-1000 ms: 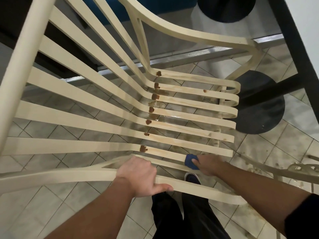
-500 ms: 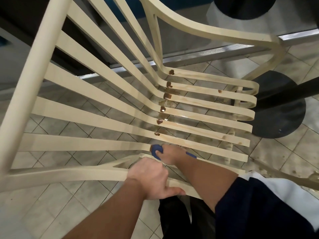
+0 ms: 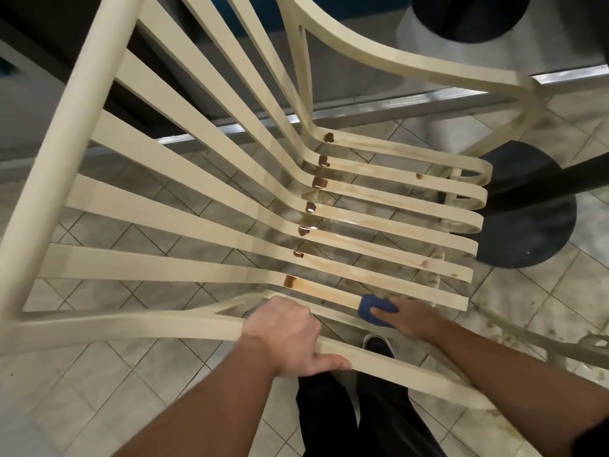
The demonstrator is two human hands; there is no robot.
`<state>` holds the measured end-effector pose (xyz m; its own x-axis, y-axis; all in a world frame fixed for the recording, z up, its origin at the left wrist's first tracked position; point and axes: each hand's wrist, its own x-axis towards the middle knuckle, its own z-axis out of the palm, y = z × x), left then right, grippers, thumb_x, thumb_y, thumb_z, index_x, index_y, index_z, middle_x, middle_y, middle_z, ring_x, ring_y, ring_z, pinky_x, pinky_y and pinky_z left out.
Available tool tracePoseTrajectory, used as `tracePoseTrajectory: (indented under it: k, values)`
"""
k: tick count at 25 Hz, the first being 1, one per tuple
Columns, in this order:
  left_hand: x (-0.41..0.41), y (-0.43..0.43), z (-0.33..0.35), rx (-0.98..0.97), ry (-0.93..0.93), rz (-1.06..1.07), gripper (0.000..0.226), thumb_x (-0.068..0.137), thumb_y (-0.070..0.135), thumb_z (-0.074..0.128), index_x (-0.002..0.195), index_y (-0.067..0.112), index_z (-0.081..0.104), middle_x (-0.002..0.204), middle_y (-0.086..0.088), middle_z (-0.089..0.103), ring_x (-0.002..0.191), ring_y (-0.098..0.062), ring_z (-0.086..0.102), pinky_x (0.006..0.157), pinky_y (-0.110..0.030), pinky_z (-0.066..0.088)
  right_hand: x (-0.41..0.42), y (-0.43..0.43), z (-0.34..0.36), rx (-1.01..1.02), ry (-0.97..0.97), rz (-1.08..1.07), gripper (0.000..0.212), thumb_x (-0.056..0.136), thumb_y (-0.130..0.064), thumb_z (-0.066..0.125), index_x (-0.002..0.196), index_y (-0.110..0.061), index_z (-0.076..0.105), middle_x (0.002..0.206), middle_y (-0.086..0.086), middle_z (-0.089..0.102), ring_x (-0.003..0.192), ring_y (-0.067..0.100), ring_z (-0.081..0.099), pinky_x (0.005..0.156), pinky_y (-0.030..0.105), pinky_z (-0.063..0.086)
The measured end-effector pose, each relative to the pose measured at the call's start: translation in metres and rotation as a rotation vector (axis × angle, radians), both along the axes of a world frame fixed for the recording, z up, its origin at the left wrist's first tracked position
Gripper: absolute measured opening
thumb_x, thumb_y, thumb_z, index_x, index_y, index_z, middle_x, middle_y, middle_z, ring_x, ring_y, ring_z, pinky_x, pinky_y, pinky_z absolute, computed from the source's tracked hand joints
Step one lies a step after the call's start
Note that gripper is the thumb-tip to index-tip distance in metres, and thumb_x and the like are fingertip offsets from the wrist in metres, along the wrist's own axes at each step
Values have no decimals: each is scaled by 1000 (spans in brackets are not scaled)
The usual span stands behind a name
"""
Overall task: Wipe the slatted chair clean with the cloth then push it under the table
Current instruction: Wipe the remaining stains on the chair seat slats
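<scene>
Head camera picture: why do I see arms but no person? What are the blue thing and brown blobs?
The camera sits on the person's head, looking down, so only their arms show. The left hand grips the cream slatted chair by its near armrest. The right hand holds a blue cloth against the nearest seat slat. The brown blobs are spills where the seat bends up into the back. Below lie a tiled floor and a dark round table base.

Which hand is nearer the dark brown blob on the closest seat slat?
Left. The left hand grips the armrest right beside the blob; the right hand holds the cloth farther along that slat.
</scene>
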<state>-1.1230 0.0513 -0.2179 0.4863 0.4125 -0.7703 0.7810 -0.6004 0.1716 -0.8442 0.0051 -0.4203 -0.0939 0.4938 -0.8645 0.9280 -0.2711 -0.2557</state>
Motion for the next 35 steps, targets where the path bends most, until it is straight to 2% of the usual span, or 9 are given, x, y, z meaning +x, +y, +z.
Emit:
tracePoseTrajectory:
  k: [2, 7, 9, 11, 19, 23, 28, 32, 35]
  values:
    - [0, 0, 0, -15, 1, 20, 88, 82, 94, 21, 61, 16, 55, 60, 0, 56, 53, -14, 46, 80, -41, 53, 22, -9, 4, -27, -62, -24, 109, 47, -112, 9, 103, -32, 57, 104, -6, 69, 91, 17, 64, 89, 38, 52]
    - [-2, -1, -1, -19, -26, 22, 92, 82, 94, 21, 66, 14, 63, 65, -2, 65, 54, -15, 52, 82, -41, 55, 1, -2, 11, -16, -94, 86, 108, 59, -104, -1, 114, -29, 55, 110, -3, 67, 98, 21, 63, 90, 38, 51]
    - [-2, 0, -2, -11, -41, 16, 94, 83, 94, 20, 67, 13, 66, 65, -2, 65, 55, -15, 54, 80, -41, 55, -25, 8, 11, -5, -47, 111, 83, 80, -94, 18, 113, -28, 57, 108, -2, 68, 96, 20, 63, 89, 37, 52]
    - [-2, -1, -3, 4, -51, 15, 93, 83, 94, 21, 67, 13, 65, 63, -2, 63, 54, -15, 52, 79, -41, 55, -57, 22, 8, 6, -3, 123, 63, 89, -82, 34, 109, -28, 58, 105, -2, 67, 96, 20, 62, 89, 37, 51]
    - [-2, -1, -3, 38, -54, 6, 89, 84, 93, 21, 59, 15, 56, 54, -1, 53, 49, -16, 46, 67, -39, 47, -158, 59, -5, 29, 49, 143, 63, 87, -81, 35, 113, -29, 58, 105, -2, 66, 98, 22, 60, 92, 44, 51]
    - [-1, 0, -1, 25, -34, -13, 89, 84, 93, 19, 60, 16, 56, 56, -1, 55, 50, -15, 46, 68, -38, 47, -129, 47, -7, -6, 88, 71, 62, 87, -82, 37, 114, -30, 58, 109, -3, 67, 99, 20, 61, 93, 42, 51]
    - [0, 0, 1, 7, -6, -12, 92, 83, 94, 19, 67, 15, 63, 62, -1, 60, 54, -14, 50, 70, -36, 45, -27, 15, 6, -61, 69, -1, 66, 92, -82, 28, 113, -28, 60, 113, 1, 66, 98, 21, 61, 94, 39, 48]
    - [0, 1, 2, -29, -19, 32, 93, 82, 94, 21, 70, 14, 67, 61, 2, 59, 51, -12, 48, 79, -37, 50, 33, -6, 19, -74, -15, -6, 69, 80, -89, 21, 99, -34, 57, 101, -4, 67, 91, 16, 62, 85, 35, 47]
    - [0, 1, 2, -36, -29, 31, 92, 83, 94, 22, 69, 14, 66, 59, 2, 55, 50, -12, 47, 77, -36, 50, 21, 0, 22, -61, 3, 60, 62, 87, -82, 22, 102, -34, 58, 97, -6, 67, 88, 15, 62, 78, 32, 44]
